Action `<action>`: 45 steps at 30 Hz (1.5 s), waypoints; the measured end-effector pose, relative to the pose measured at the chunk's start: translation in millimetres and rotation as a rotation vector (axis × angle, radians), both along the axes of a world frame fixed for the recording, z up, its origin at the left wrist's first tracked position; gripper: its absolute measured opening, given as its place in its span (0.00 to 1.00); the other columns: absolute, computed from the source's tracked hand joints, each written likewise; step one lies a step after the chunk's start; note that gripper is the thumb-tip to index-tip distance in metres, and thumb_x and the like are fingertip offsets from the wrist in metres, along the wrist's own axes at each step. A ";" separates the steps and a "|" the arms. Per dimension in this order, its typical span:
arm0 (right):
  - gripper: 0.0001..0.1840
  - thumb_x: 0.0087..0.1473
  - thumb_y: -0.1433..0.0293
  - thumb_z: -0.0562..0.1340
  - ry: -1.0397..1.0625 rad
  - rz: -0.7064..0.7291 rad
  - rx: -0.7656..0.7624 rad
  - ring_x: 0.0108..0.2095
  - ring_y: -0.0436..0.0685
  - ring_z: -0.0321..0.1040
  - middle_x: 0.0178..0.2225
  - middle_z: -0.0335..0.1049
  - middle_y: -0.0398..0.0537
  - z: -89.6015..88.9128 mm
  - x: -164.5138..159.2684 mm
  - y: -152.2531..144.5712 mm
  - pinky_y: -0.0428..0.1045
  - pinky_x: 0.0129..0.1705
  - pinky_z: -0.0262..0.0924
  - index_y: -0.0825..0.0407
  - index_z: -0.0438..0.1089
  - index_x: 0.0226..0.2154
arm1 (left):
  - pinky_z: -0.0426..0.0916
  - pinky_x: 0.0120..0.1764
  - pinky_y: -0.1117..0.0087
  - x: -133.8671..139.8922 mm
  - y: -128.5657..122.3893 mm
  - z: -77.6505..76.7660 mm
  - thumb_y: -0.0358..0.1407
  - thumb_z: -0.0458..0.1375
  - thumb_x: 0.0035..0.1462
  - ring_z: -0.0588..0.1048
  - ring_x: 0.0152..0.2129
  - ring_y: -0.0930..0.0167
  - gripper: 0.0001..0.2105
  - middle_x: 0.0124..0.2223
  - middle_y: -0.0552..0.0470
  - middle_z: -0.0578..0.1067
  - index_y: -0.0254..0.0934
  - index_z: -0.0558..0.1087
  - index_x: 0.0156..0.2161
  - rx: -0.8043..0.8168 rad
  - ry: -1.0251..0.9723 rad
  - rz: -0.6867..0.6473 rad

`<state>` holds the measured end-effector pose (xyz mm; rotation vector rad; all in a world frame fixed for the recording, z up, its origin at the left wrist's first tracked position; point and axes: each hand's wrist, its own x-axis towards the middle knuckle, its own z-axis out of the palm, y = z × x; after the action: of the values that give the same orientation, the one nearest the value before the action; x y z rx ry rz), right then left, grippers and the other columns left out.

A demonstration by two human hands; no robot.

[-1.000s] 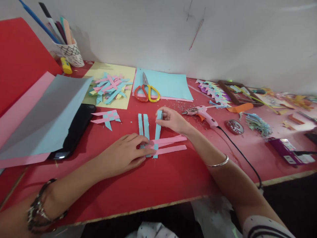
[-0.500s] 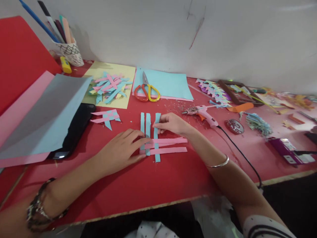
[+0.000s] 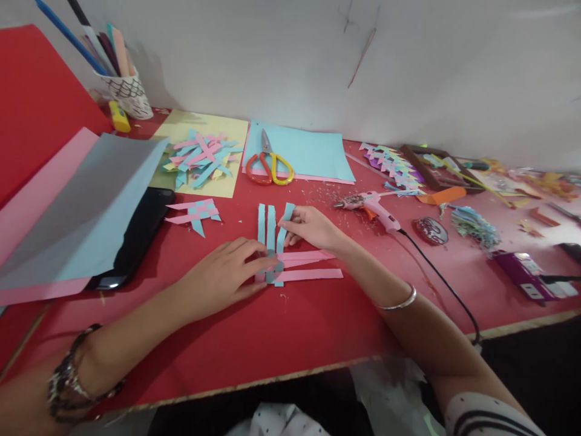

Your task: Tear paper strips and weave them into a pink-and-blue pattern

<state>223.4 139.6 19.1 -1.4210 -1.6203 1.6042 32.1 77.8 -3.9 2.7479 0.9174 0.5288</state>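
Observation:
My right hand (image 3: 309, 227) pinches the upper end of a blue paper strip (image 3: 280, 240) between thumb and fingers. Lower down, that strip crosses pink paper strips (image 3: 313, 275) that run sideways. Two more blue strips (image 3: 271, 224) lie upright to its left, close together. My left hand (image 3: 231, 269) rests with fingers stretched and apart, its fingertips pressing on the left part of the crossing strips. These fingers hide some of the crossings. A small woven piece of pink and blue strips (image 3: 200, 210) lies beyond my left hand.
Scissors (image 3: 271, 169) lie on blue sheets (image 3: 313, 151). Beside them, loose strips (image 3: 204, 158) are heaped on a yellow sheet (image 3: 218, 188). A pink glue gun (image 3: 379, 209) with a black cord lies right. Large sheets (image 3: 100, 194) cover a black device (image 3: 149, 242) at left. A pen cup (image 3: 131, 97) stands behind.
The blue strip in my right hand has slid left, closer to the other two blue strips, and its upper end now tilts right. My left hand has stayed in place.

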 end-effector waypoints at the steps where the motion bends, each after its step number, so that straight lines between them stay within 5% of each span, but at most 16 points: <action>1: 0.08 0.52 0.79 0.55 0.002 0.000 0.002 0.17 0.45 0.68 0.13 0.65 0.37 -0.6 -0.4 0.0 0.38 0.20 0.62 0.55 0.61 0.24 | 0.66 0.39 0.66 0.0 0.0 -0.1 0.37 0.46 0.59 0.68 0.37 0.69 0.12 0.41 0.47 0.69 0.41 0.68 0.45 -0.002 0.005 -0.004; 21: 0.13 0.42 0.73 0.65 -0.089 -0.118 0.143 0.14 0.43 0.61 0.11 0.62 0.37 -1.8 -6.6 -2.0 0.40 0.18 0.59 0.55 0.61 0.16 | 0.66 0.38 0.66 0.1 0.6 1.2 0.36 0.47 0.59 0.68 0.37 0.69 0.12 0.40 0.49 0.69 0.46 0.71 0.42 -0.009 0.015 -0.019; 45: 0.11 0.46 0.74 0.59 -0.010 -0.096 0.245 0.14 0.43 0.62 0.11 0.59 0.33 -12.1 -7.8 1.9 0.39 0.17 0.57 0.53 0.58 0.18 | 0.66 0.36 0.66 0.2 0.8 2.2 0.37 0.46 0.59 0.68 0.35 0.68 0.13 0.39 0.49 0.70 0.45 0.72 0.42 -0.003 -0.010 -0.022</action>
<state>215.6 141.5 7.0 -1.3575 -1.6635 1.2973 32.2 78.6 -1.7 2.7465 0.8845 0.5362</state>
